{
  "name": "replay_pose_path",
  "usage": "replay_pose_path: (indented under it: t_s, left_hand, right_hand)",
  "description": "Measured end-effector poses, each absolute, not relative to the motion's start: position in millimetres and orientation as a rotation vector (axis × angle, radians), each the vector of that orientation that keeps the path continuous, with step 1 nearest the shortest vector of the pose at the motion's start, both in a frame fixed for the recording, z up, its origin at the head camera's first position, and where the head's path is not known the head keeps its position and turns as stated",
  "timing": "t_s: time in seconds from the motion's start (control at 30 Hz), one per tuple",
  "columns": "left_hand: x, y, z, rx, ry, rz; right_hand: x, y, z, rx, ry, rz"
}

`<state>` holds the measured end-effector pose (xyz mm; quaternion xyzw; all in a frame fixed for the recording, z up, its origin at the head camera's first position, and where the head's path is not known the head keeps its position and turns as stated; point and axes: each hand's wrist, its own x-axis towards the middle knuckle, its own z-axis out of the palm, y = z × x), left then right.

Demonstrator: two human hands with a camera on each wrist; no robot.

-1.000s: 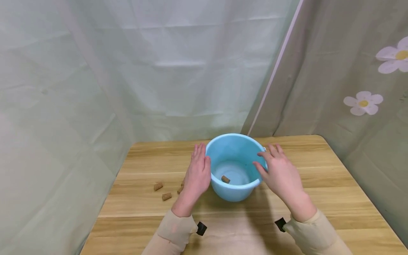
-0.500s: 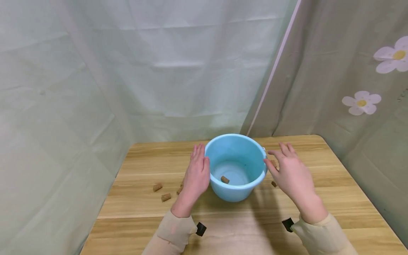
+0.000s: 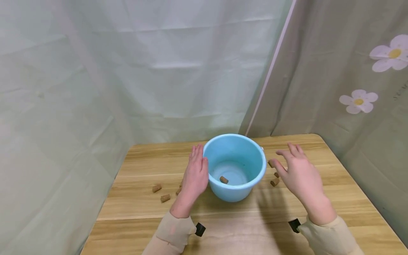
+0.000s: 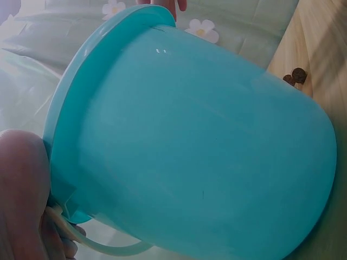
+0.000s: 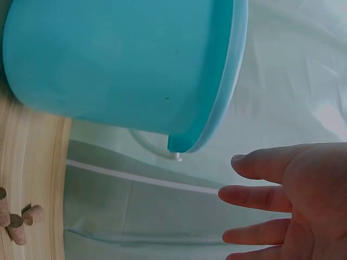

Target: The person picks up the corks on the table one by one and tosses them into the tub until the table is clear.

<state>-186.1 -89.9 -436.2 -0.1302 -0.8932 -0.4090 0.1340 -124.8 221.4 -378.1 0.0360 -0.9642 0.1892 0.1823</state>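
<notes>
A light blue bucket (image 3: 232, 194) stands upright on the wooden table, with one cork (image 3: 224, 180) lying on its bottom. My left hand (image 3: 196, 173) rests against the bucket's left side at the rim, its fingers extended. In the left wrist view the white handle (image 4: 119, 251) hangs beside those fingers. To the right of the bucket, apart from it, my right hand (image 3: 301, 173) hovers with spread, relaxed fingers and holds nothing. Several corks (image 3: 275, 182) lie on the table beneath and beside it; the right wrist view shows corks (image 5: 32, 215) clustered there too.
More corks (image 3: 165, 198) are scattered on the table left of the bucket, some partly hidden by the left hand. A pale curtain (image 3: 178, 71) hangs behind the table (image 3: 134, 226), and a flower-printed one (image 3: 328, 71) hangs along the right.
My right hand has drawn away from the bucket's rim toward the right, uncovering corks on the table. The left hand stays against the bucket.
</notes>
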Motion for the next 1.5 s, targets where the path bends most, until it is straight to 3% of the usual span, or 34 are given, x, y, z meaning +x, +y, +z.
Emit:
replay_pose_path:
  t_s: [1.5]
  left_hand:
    - [-185.5, -89.8, -434.8, -0.374, -2.587, -1.198]
  right_hand:
    - [-128.3, 253.3, -412.7, -0.049, -2.915, 0.494]
